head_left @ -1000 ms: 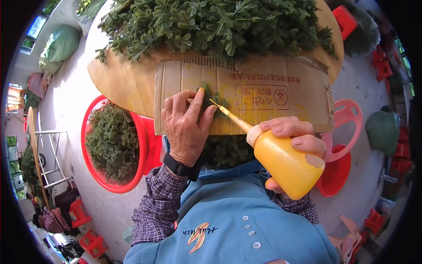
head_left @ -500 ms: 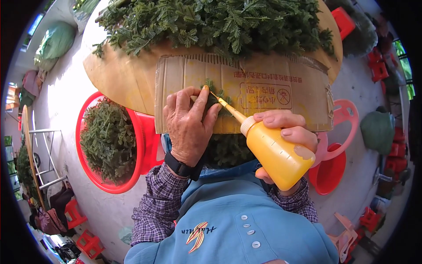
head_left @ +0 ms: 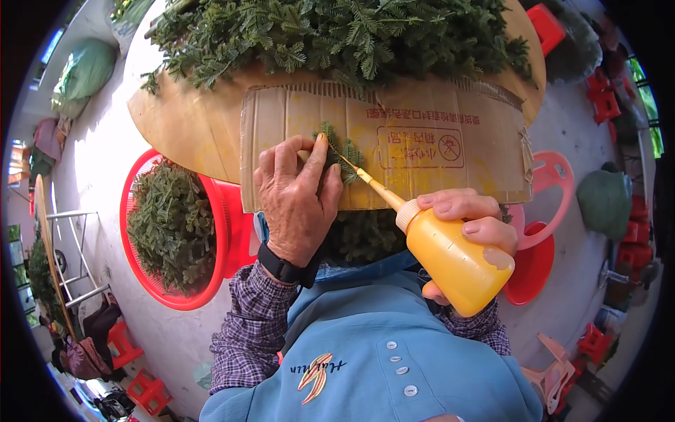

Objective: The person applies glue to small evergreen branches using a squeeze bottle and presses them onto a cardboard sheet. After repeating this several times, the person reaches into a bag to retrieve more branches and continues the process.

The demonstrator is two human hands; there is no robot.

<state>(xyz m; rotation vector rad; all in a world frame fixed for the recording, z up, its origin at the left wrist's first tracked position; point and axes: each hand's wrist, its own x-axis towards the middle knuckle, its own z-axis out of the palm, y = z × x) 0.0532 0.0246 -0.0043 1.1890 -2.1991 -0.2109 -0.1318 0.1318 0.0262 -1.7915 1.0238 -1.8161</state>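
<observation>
A small green fir-like sprig [head_left: 353, 156] lies on the flat piece of cardboard [head_left: 281, 112]. My left hand [head_left: 299, 186] holds it there, its yellow-smeared index fingertip pressed on the upper end and the thumb beside it; the fingers partly cover the sprig. In my right hand [head_left: 474, 214] is a squeeze bottle [head_left: 457, 260] of yellow liquid, tilted with its base toward me. The bottle's long thin nozzle points up and left, and its fine tip reaches over the sprig near my left fingers. Whether the tip touches the sprig I cannot tell.
A large heap of green sprigs [head_left: 337, 39] covers the far part of the round wooden table [head_left: 190, 119]. To the left stands a red basket [head_left: 176, 302] of more greenery. A red bucket [head_left: 531, 274] and a pink handled piece [head_left: 562, 179] are at the right.
The bottle has moved slightly right and toward me, its nozzle drawing away from my left fingers. More of the sprig shows. My left hand keeps its hold, shifted slightly left in the picture.
</observation>
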